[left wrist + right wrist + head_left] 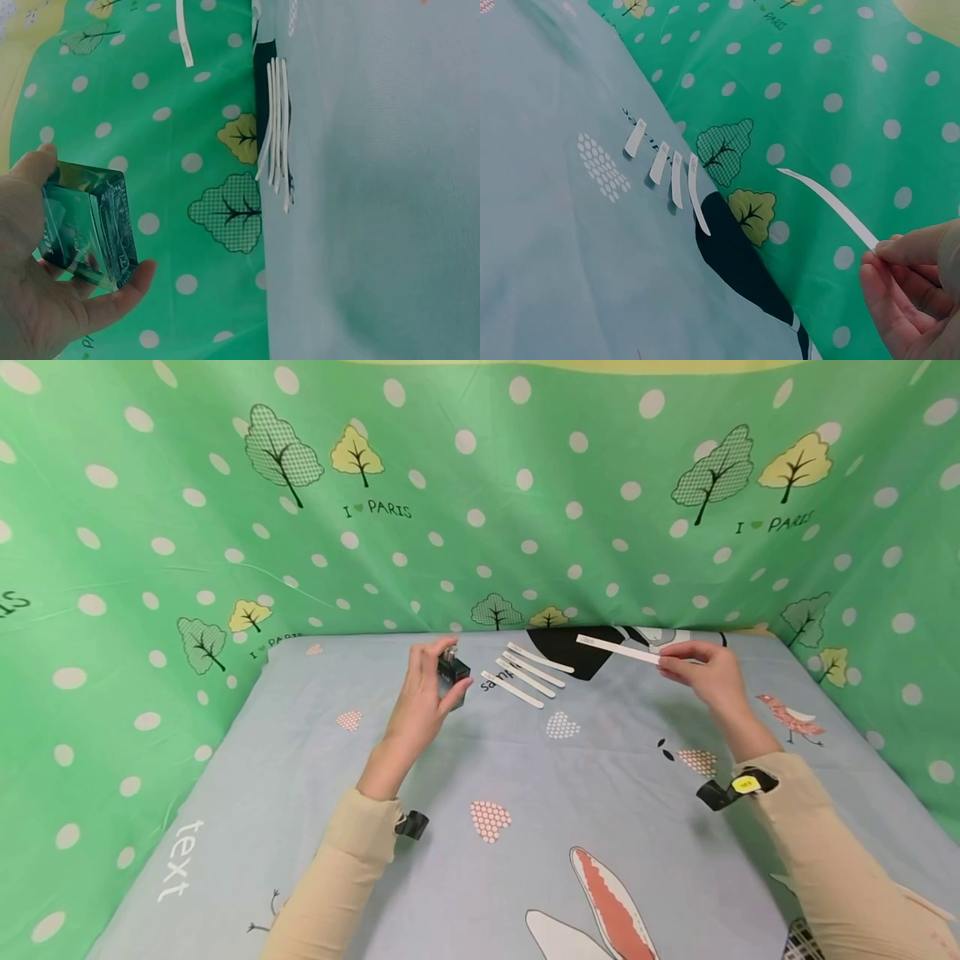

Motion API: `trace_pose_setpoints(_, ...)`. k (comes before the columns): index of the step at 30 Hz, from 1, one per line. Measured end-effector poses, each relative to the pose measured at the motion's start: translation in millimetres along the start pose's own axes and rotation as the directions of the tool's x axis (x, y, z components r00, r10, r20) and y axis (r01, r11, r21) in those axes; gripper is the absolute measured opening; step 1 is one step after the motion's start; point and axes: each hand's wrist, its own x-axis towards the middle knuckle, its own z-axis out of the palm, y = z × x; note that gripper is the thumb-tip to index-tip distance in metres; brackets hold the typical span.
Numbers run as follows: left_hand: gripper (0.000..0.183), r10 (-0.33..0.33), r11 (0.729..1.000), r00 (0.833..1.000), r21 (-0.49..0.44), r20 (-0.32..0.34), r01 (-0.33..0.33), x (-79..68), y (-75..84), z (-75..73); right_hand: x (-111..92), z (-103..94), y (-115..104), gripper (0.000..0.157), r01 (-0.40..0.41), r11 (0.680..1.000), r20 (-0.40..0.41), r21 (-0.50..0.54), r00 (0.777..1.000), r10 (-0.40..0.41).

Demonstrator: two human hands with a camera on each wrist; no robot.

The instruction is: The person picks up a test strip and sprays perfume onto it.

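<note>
My left hand [417, 697] grips a small square dark glass perfume bottle [454, 672], raised over the far part of the bed-like surface. A metallic spray nozzle shows at its top in the head view. In the left wrist view the clear teal glass bottle [82, 225] sits between thumb and fingers, its thick base facing right. On the right, my other hand [708, 677] pinches one end of a white paper test strip [618, 649]. Its free end points left and bends slightly in the right wrist view. Several similar white strips [531, 677] lie fanned out between the hands.
A pale blue printed cloth [420, 877] covers the surface. Behind it hangs a green dotted curtain [525, 560], close beyond the strips and also along both sides. Black camera mounts [412, 825] are strapped on both wrists.
</note>
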Motion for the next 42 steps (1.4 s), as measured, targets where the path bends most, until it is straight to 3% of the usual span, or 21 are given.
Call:
trace_pose_setpoints(12,0.059,-0.004,0.999,1.000,-0.032,-0.006,0.004,-1.6,-1.2,-2.1,5,-19.3,8,0.015,-0.006,0.999,-0.046,-0.031,0.999,0.005)
trace_pose_setpoints(24,0.058,-0.002,0.999,1.000,-0.037,-0.006,0.002,-2.1,-4.2,-2.8,7,-34.8,8,0.016,-0.052,0.999,-0.095,0.010,0.994,0.052)
trace_pose_setpoints(30,0.058,0.011,0.999,1.000,-0.035,-0.010,-0.011,-1.6,-5.6,-3.1,5,-41.2,6,0.017,-0.071,0.996,-0.119,0.048,0.990,0.076)
trace_pose_setpoints(37,0.057,0.018,1.000,1.000,-0.018,-0.011,-0.018,-1.7,-6.6,-3.1,4,-52.2,9,0.011,-0.069,0.983,-0.130,0.169,0.987,0.092)
trace_pose_setpoints(42,0.058,0.024,1.000,1.000,-0.002,-0.018,-0.024,-1.7,-7.1,-3.3,5,-59.3,11,0.010,-0.083,0.992,-0.163,0.099,0.982,0.098)
